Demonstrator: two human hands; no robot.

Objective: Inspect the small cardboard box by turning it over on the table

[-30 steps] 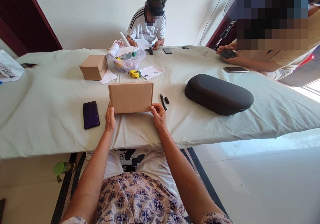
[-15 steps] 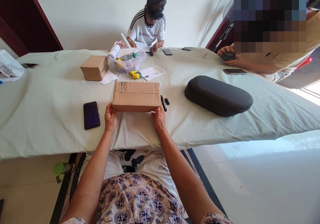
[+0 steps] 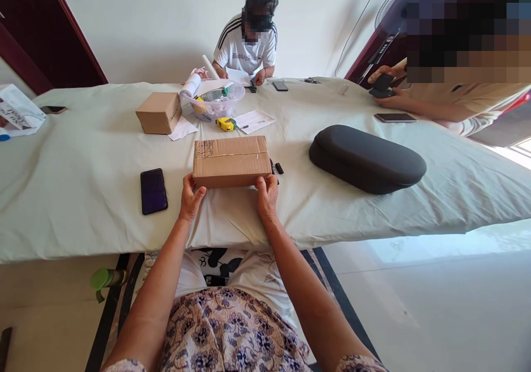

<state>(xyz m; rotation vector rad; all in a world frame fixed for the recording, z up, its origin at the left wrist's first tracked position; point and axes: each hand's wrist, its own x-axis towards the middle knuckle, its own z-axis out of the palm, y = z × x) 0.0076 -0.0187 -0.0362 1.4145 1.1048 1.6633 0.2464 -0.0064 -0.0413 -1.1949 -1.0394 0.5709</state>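
Observation:
A closed brown cardboard box (image 3: 232,161), with black scribbles at its far left corner and a taped seam along the top, is between my hands near the table's front edge. My left hand (image 3: 191,199) is at its near left corner, fingers against the end and partly hidden, thumb sticking out in front. At the near right corner my right hand (image 3: 267,196) grips the box, thumb on the front face. Just beyond that hand lie a black marker (image 3: 272,166), partly covered, and its black cap (image 3: 279,168).
A dark phone (image 3: 153,191) lies left of my hands, a large dark-grey case (image 3: 367,159) to the right. Farther back are a smaller cardboard box (image 3: 158,113), a filled plastic basket (image 3: 219,109), and a yellow tape measure (image 3: 225,124). Two other people sit at the cloth-covered table (image 3: 91,195).
The box has shifted slightly right and turned a little. My left thumb has come away from the box and now points outward. The marker is more covered than before.

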